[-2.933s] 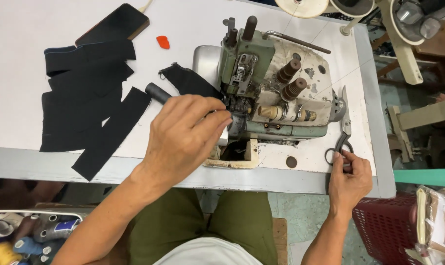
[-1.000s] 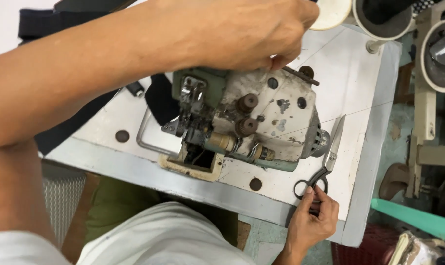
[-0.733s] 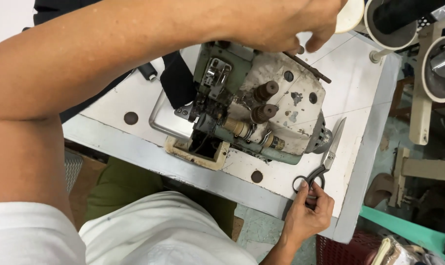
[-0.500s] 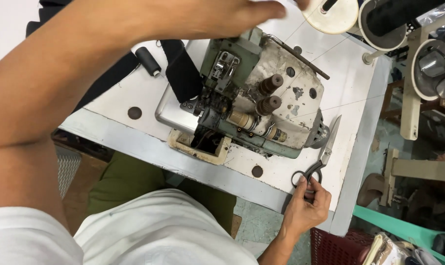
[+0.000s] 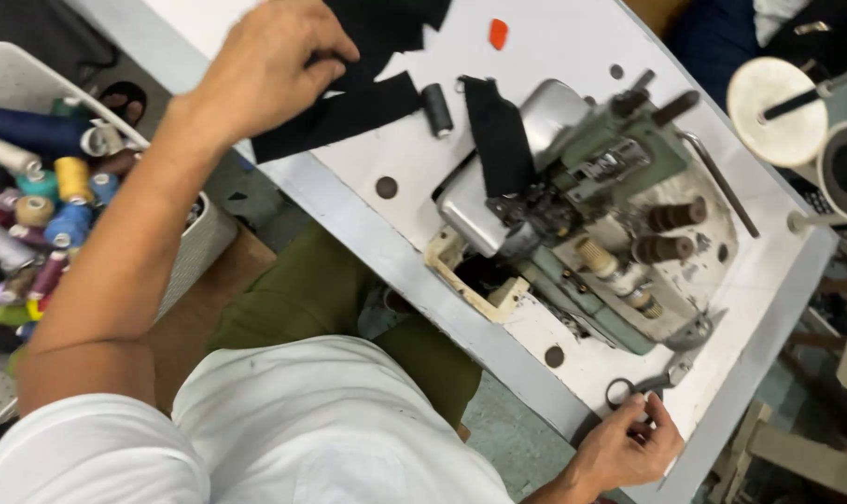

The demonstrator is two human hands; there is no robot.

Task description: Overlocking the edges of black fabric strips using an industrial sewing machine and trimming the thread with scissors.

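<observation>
My left hand reaches out to the left of the table and closes its fingers on a black fabric strip from a dark pile. My right hand rests at the table's near right edge, fingers on the handles of grey scissors. Between the hands stands a green and grey overlock sewing machine. Another black fabric piece lies on its bed by the presser foot. A small black thread spool lies just left of it.
A white basket with several coloured thread spools stands on the floor to the left. An orange chip lies on the white table. A white thread cone and a second cone stand at the far right.
My left arm has swung from above the machine to the left and taken hold of the black strips. The view turned with it. My right hand has stayed on the scissors.
</observation>
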